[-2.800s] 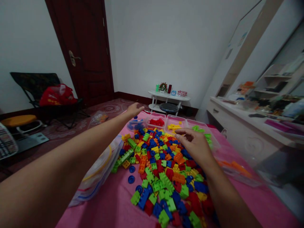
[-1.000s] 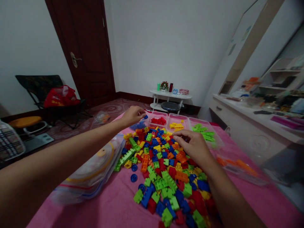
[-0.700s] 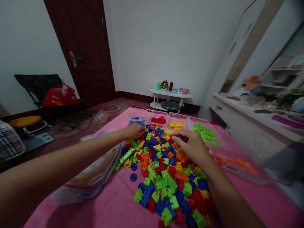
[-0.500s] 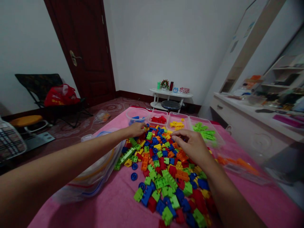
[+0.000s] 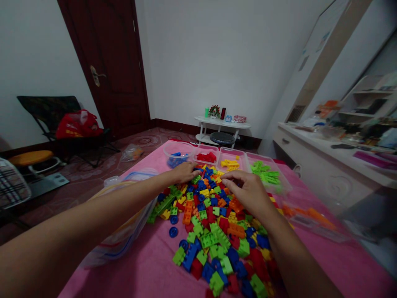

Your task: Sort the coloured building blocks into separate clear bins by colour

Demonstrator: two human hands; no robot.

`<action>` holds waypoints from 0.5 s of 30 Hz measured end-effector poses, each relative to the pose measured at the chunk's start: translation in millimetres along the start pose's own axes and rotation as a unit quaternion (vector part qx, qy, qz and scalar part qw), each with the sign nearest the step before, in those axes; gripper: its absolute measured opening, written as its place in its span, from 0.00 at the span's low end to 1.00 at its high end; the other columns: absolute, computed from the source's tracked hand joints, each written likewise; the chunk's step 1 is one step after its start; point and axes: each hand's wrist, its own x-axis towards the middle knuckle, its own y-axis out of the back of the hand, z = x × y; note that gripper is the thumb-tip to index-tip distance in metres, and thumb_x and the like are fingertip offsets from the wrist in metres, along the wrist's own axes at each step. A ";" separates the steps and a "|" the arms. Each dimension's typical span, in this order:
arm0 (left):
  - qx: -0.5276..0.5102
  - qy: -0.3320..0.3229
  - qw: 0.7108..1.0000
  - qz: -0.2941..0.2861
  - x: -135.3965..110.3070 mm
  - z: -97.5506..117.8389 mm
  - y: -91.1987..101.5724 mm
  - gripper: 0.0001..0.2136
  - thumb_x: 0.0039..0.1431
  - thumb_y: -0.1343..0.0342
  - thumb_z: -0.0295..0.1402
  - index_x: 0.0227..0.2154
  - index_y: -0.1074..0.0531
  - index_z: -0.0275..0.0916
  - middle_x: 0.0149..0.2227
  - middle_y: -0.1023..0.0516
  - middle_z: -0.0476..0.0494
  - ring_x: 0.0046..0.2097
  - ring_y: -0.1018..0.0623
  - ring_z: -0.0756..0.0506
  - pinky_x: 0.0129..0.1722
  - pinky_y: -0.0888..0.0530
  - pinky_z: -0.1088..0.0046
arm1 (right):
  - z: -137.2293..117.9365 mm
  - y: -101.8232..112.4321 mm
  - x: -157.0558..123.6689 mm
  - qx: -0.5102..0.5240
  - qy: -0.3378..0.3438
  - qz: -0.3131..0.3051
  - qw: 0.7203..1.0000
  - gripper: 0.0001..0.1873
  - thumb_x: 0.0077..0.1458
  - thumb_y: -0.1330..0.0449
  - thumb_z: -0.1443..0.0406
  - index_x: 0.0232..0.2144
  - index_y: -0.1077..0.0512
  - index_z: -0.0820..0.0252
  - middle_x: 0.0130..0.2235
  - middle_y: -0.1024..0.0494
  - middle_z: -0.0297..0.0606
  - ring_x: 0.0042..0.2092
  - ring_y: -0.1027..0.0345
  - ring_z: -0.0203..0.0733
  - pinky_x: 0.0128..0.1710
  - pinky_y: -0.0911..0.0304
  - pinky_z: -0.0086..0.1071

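A large pile of plastic building bricks (image 5: 208, 239) in green, blue, red, yellow and orange covers the middle of the pink cloth. At its far left edge lies my left hand (image 5: 186, 172), fingers stretched out over the bricks beside a green one; its fingertips are partly lost among them. Over the right side of the pile, my right hand (image 5: 248, 188) is loosely curved, thumb and forefinger a little apart near some yellow bricks. I see nothing held in either hand. Two blue wheels (image 5: 173, 232) lie at the pile's left edge.
Along the back stand a round tub (image 5: 167, 150) with blue pieces and clear boxes with red pieces (image 5: 206, 157), yellow pieces (image 5: 230, 164) and green pieces (image 5: 265, 172). A box of orange pieces (image 5: 321, 218) is at the right. Stacked clear lids (image 5: 124, 244) lie left, under my forearm.
My left hand has come slightly nearer and to the right over the bricks, its fingers now flatter. My right hand has hardly moved. The view has shifted slightly.
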 end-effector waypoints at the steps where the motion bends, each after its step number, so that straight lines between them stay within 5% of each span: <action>1: -0.014 0.012 1.000 0.004 1.8 0.1 2.7 0.21 0.62 0.60 0.42 0.48 0.29 0.35 0.45 0.23 0.39 0.45 0.24 0.44 0.44 0.31 0.71 | 0.1 -0.2 0.0 0.000 0.000 0.000 1.000 0.08 0.51 0.43 0.66 0.30 0.22 0.56 0.31 0.20 0.35 0.33 0.27 0.40 0.35 0.34 0.33; 6: -0.050 0.054 0.996 0.048 4.3 -1.1 18.2 0.22 0.63 0.61 0.40 0.31 0.23 0.35 0.30 0.21 0.43 0.34 0.24 0.46 0.36 0.32 0.74 | 0.3 -0.7 0.0 0.007 -0.001 0.000 1.000 0.08 0.51 0.42 0.66 0.29 0.22 0.57 0.31 0.20 0.35 0.32 0.27 0.40 0.34 0.34 0.33; 12: -0.009 -0.024 1.000 0.007 -1.1 -3.0 -0.2 0.19 0.63 0.59 0.41 0.37 0.25 0.38 0.38 0.22 0.43 0.41 0.25 0.47 0.43 0.32 0.75 | 0.1 -2.3 -0.3 0.008 -0.003 -0.002 1.000 0.08 0.51 0.42 0.66 0.30 0.22 0.56 0.31 0.20 0.35 0.32 0.27 0.39 0.34 0.35 0.32; 15: -0.003 -0.010 1.000 -0.008 -0.6 -2.5 -6.4 0.20 0.63 0.60 0.44 0.38 0.26 0.37 0.39 0.22 0.41 0.42 0.25 0.46 0.44 0.32 0.73 | -0.3 -2.8 -0.3 0.007 -0.007 -0.003 1.000 0.07 0.51 0.42 0.67 0.30 0.22 0.56 0.31 0.20 0.34 0.32 0.28 0.39 0.34 0.35 0.32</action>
